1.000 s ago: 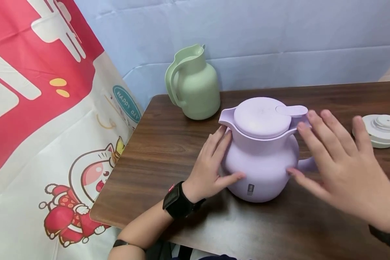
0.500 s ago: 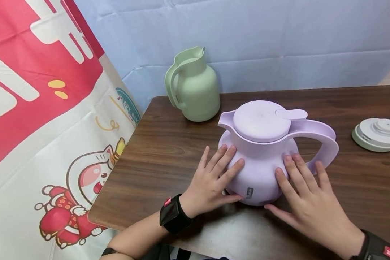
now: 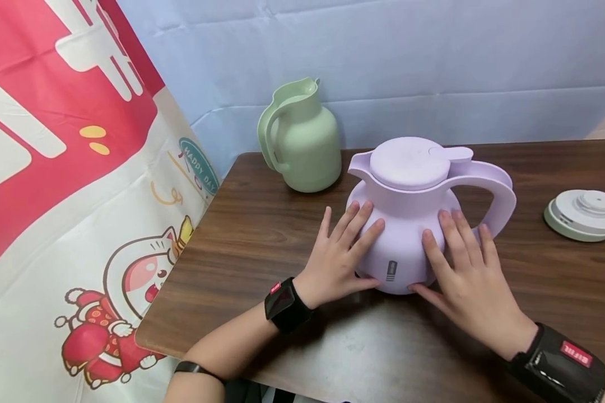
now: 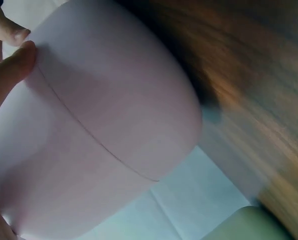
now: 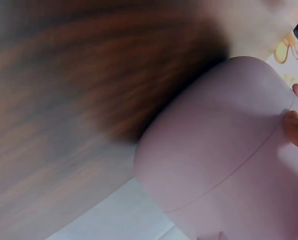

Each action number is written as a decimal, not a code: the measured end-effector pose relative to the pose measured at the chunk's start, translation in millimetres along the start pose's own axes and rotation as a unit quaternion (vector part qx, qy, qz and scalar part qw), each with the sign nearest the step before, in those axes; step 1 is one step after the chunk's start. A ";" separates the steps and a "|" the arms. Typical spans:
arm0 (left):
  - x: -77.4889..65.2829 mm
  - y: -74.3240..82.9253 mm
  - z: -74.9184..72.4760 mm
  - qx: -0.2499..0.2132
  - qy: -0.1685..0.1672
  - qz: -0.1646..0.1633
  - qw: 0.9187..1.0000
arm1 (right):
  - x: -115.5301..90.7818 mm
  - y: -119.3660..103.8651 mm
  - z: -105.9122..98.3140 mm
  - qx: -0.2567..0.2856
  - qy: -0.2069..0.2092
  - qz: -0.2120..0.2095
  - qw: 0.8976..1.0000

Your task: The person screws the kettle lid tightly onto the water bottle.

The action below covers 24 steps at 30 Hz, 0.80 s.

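A lilac thermos jug (image 3: pixel 403 235) stands upright on the wooden table, its lid on, spout to the left and handle to the right. My left hand (image 3: pixel 335 257) lies against its left side, fingers spread and fairly straight, thumb low at the front. Against the right side rests my right hand (image 3: pixel 471 274), fingers likewise spread, with the thumb near the base. In the left wrist view the jug's body (image 4: pixel 104 115) fills much of the picture, and a thumb (image 4: pixel 14 70) touches it. The right wrist view shows the jug's rounded lower body (image 5: pixel 214 145) too.
A green jug (image 3: pixel 310 145) without a lid stands at the back left by the pale blue backdrop (image 3: pixel 383 50). On the right lies a white and green lid (image 3: pixel 587 215). A printed curtain (image 3: pixel 101 224) hangs left of the table (image 3: pixel 222 240).
My right hand has come down from near the handle onto the jug's right side. My left hand has shifted on the left side. The lilac jug has slid away from me, toward the back.
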State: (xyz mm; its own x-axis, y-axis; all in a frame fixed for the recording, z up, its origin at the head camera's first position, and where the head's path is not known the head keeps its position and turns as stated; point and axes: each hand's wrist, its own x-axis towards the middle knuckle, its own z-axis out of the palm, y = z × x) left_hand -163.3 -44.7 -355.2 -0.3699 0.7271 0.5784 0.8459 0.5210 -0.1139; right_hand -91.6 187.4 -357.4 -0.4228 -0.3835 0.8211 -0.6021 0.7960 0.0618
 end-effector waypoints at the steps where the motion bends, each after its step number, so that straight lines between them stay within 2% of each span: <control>1: 2.0 -2.3 2.8 0.001 -0.001 -0.003 1.000 | 0.5 3.7 1.7 0.002 -0.004 0.001 1.000; 13: 36.6 -34.6 33.2 0.011 -0.017 -0.047 0.999 | 12.5 58.1 30.4 0.015 -0.064 0.002 0.998; 19: 53.7 -49.2 45.5 0.041 -0.042 -0.065 0.996 | 22.2 81.6 42.4 0.012 -0.097 0.019 0.995; 24: 66.3 -61.5 53.3 0.083 -0.072 -0.077 0.991 | 30.3 93.2 53.6 -0.001 -0.105 0.040 0.994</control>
State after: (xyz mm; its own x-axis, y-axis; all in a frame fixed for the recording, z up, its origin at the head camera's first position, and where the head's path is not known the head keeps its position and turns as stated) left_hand -260.3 -4.7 -352.9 -0.5505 0.6841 0.4784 0.7052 0.6878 -0.1721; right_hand -196.8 224.9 -357.2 -0.6017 -0.4076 0.6869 -0.5598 0.8287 0.0014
